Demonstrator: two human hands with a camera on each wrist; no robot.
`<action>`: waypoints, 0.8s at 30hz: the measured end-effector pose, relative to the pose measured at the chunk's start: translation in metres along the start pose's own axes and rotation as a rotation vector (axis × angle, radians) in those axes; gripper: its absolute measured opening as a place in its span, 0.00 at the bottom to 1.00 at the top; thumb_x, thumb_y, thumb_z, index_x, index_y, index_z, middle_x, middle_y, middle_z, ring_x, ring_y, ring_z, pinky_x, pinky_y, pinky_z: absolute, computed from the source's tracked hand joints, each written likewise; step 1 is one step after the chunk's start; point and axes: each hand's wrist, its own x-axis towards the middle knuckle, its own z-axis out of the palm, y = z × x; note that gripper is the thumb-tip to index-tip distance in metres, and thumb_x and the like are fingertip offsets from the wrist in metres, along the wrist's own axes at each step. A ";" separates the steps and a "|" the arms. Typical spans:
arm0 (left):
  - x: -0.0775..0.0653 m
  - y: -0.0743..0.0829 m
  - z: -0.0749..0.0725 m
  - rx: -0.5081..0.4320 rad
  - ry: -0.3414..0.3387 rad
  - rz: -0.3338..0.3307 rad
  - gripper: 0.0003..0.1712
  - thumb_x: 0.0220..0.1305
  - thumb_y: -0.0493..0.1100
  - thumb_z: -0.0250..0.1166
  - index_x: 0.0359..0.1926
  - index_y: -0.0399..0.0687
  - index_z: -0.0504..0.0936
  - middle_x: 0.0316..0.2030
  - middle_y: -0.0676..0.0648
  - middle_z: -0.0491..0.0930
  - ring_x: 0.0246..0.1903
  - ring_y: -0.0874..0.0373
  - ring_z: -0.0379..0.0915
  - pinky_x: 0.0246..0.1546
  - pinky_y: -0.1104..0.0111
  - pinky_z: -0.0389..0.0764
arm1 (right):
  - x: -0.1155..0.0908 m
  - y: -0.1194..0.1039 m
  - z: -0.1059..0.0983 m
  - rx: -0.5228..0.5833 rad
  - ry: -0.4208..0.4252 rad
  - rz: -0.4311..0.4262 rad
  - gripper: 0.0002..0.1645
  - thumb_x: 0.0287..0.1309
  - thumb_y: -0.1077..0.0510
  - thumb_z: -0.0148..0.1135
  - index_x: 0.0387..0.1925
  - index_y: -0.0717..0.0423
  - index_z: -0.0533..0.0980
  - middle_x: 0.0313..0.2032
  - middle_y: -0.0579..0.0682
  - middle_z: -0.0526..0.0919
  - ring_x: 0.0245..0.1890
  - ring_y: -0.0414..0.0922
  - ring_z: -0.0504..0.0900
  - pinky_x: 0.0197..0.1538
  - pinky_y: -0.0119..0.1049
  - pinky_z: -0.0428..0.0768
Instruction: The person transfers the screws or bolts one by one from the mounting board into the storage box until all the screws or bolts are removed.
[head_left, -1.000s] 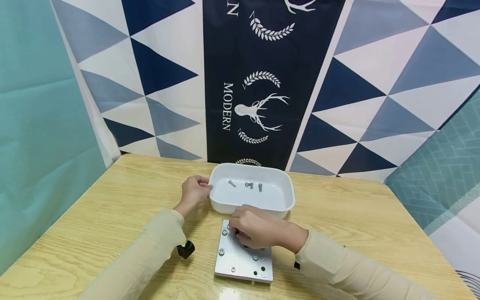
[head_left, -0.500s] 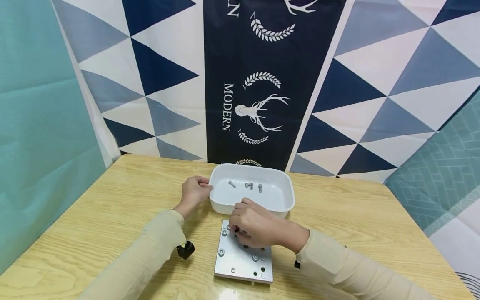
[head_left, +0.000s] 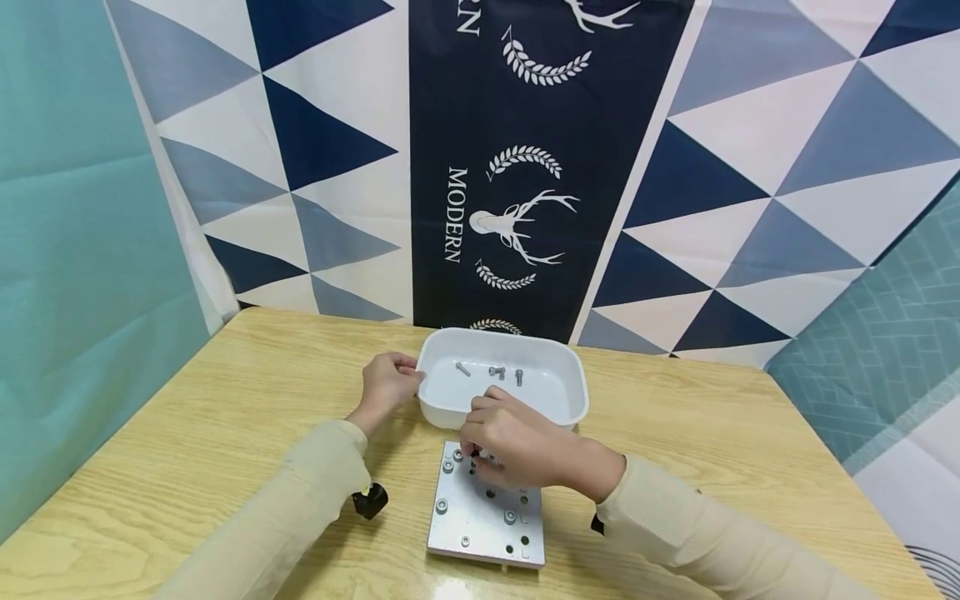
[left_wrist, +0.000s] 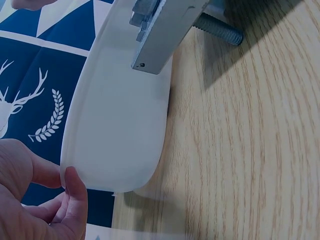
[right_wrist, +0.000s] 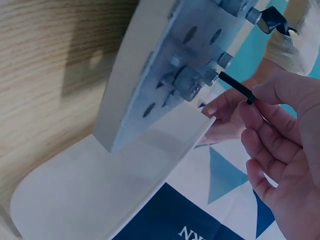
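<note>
**Black rod (right_wrist: 235,86) pinched at one end**

Thumb and fingertip of the right hand (right_wrist: 282,127) grip the rod; its free end points at a bolt head (right_wrist: 210,76), contact unclear, on the metal plate (head_left: 483,529). Beyond, the left hand (head_left: 386,385) pinches the left rim of a white tray (head_left: 576,392) holding loose bolts (head_left: 519,377).

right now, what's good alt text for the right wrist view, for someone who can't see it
The right hand pinches a short black rod, its tip close to silver bolts on a metal plate. Behind it, the left hand grips the rim of a white tray on a wooden table.
</note>
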 end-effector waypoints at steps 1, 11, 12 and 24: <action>0.000 0.000 0.000 0.001 0.001 -0.001 0.13 0.59 0.34 0.64 0.45 0.34 0.81 0.39 0.38 0.81 0.36 0.54 0.77 0.32 0.74 0.81 | 0.000 0.000 -0.001 0.000 0.002 0.001 0.06 0.46 0.57 0.69 0.29 0.47 0.79 0.25 0.36 0.81 0.31 0.36 0.72 0.41 0.29 0.69; 0.000 -0.001 0.001 -0.003 -0.005 -0.001 0.14 0.58 0.34 0.64 0.46 0.34 0.80 0.39 0.38 0.80 0.35 0.54 0.76 0.31 0.74 0.80 | -0.001 0.004 -0.012 -0.035 0.028 0.004 0.06 0.45 0.59 0.69 0.27 0.48 0.79 0.24 0.37 0.80 0.30 0.36 0.71 0.40 0.30 0.68; 0.000 -0.001 0.001 -0.002 -0.005 -0.002 0.14 0.59 0.34 0.64 0.46 0.34 0.80 0.39 0.38 0.80 0.35 0.54 0.76 0.31 0.74 0.80 | -0.001 0.005 -0.014 -0.041 0.027 0.006 0.06 0.45 0.59 0.69 0.27 0.48 0.79 0.24 0.37 0.80 0.30 0.37 0.71 0.40 0.30 0.68; 0.000 0.000 0.001 0.008 -0.005 -0.004 0.14 0.58 0.34 0.64 0.46 0.34 0.81 0.40 0.38 0.81 0.35 0.54 0.77 0.32 0.74 0.81 | -0.001 0.024 -0.031 -0.065 0.038 0.025 0.05 0.45 0.61 0.68 0.26 0.49 0.79 0.24 0.38 0.81 0.30 0.38 0.73 0.39 0.32 0.68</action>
